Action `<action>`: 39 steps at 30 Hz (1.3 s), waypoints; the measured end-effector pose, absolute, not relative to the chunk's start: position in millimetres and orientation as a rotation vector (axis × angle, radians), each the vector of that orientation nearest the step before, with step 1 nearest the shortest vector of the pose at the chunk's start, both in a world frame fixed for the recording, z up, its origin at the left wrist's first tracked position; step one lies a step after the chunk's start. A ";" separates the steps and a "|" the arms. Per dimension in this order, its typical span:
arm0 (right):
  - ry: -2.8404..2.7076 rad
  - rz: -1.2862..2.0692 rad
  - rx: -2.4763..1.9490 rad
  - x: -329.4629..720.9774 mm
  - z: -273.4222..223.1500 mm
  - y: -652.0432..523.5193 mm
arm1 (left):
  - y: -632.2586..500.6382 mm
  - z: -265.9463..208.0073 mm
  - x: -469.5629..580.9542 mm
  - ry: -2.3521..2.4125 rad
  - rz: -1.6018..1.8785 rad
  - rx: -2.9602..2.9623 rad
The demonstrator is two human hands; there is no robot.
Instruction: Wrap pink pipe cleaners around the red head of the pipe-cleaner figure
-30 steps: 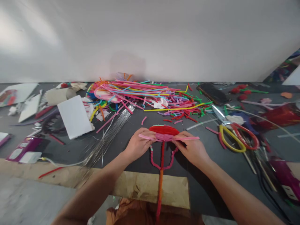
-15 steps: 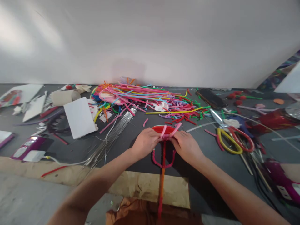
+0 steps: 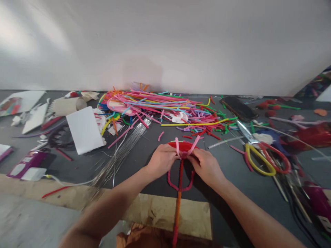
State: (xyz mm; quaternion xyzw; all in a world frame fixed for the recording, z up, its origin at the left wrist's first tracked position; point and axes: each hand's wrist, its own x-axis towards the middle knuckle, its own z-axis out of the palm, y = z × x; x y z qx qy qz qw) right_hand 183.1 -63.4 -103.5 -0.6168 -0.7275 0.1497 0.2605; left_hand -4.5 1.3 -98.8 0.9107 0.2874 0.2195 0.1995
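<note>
Both my hands grip a craft figure made of pipe cleaners (image 3: pixel 179 206), its long stem running from red through orange to pinkish red down toward my lap. My left hand (image 3: pixel 163 159) pinches its upper left side, and my right hand (image 3: pixel 207 164) pinches the upper right. Between them two pink pipe cleaner ends (image 3: pixel 193 146) stick up in a V. Behind the V shows a red rounded part (image 3: pixel 184 146) of the figure, partly covered by my fingers. Lower on the stem a dark pink loop (image 3: pixel 186 188) curves out to both sides.
A heap of coloured pipe cleaners (image 3: pixel 155 103) lies along the wall. Thin wires (image 3: pixel 121 155) spread left of my hands. Scissors (image 3: pixel 261 160) with yellow and red handles lie on the right, near a dark phone-like object (image 3: pixel 239 107). A white card (image 3: pixel 84 131) sits at left.
The view has shifted slightly, so the scissors appear farther right. Both hands keep their grip on the figure, and the left pink end stands more upright.
</note>
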 end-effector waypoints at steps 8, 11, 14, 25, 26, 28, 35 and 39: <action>-1.974 0.363 -1.680 181.2 -106.4 -62.8 | -0.6 -100.2 2.6 1.004 0.498 2.455; -1.979 0.327 -1.687 178.9 -106.6 -63.1 | -2.0 -99.6 3.6 0.998 0.504 2.452; -1.965 0.337 -1.665 176.6 -106.6 -62.9 | -3.6 -99.4 4.6 1.031 0.544 2.433; -1.880 0.387 -1.636 174.0 -110.9 -59.6 | -5.1 -97.5 6.7 1.074 0.577 2.425; -1.879 0.395 -1.638 174.1 -110.9 -59.6 | -4.8 -96.3 6.9 1.074 0.576 2.446; -1.877 0.412 -1.643 174.5 -110.7 -59.6 | -3.7 -92.8 8.1 1.062 0.562 2.507; -1.841 0.451 -1.645 175.5 -110.5 -57.4 | 4.8 -77.1 17.7 1.061 0.426 2.690; -1.719 0.545 -1.601 177.1 -105.3 -55.5 | 8.6 -71.7 20.6 1.101 0.341 2.667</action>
